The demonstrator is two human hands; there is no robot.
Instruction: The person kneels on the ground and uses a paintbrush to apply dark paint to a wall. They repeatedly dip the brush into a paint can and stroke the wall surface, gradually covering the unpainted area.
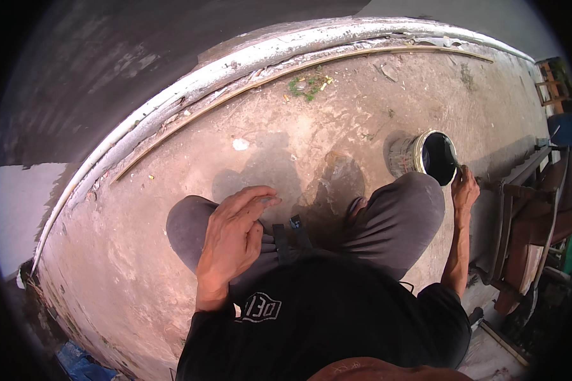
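My left hand (234, 230) hovers above my left knee, fingers stretched out and nothing in them. Off to the right, a round, paint-smeared bucket (405, 156) stands on the concrete just past my right knee; its inside looks dark. My right hand (466, 190) is at the bucket's right rim, with the fingers closed. A thin piece shows between those fingers and the rim, but I cannot make out what it is. Ahead and to the left rises a wall (121, 76) coated dark grey, with a pale part (22, 203) at its far left that ends in a ragged edge.
A white pipe (229, 68) runs along the wall's foot, with a long thin wooden strip (286, 68) beside it. Small weeds (308, 87) grow from the concrete floor (133, 241). Wooden furniture (521, 222) and a blue container (564, 130) stand at right. Blue sheeting (82, 363) lies lower left.
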